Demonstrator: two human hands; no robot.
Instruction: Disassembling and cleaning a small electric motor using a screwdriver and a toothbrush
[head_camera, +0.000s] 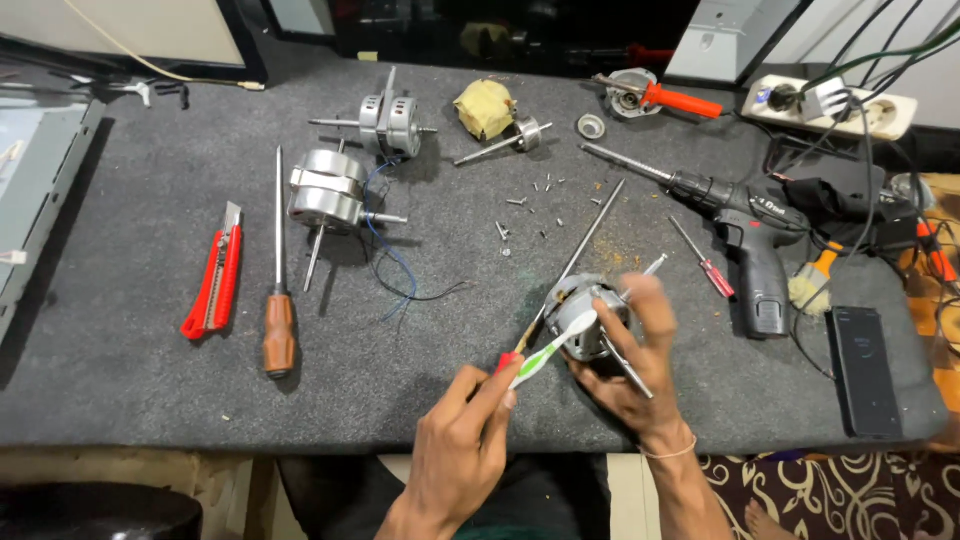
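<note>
Left hand pinched shut around the handle of a green-and-white toothbrush, bristle end touching the small metal motor. Right hand cupped around that motor from the right and below, fingers curled over its casing, thumb up along the far side, holding it just above the near edge of the grey mat. Thin shaft sticking out of the motor, up and to the right. Beyond the hands: long metal rod, scattered screws. Right of the right hand: cordless drill, small red screwdriver, black phone. Well left of the left hand: wooden-handled screwdriver, red utility knife, two more motors.
</note>
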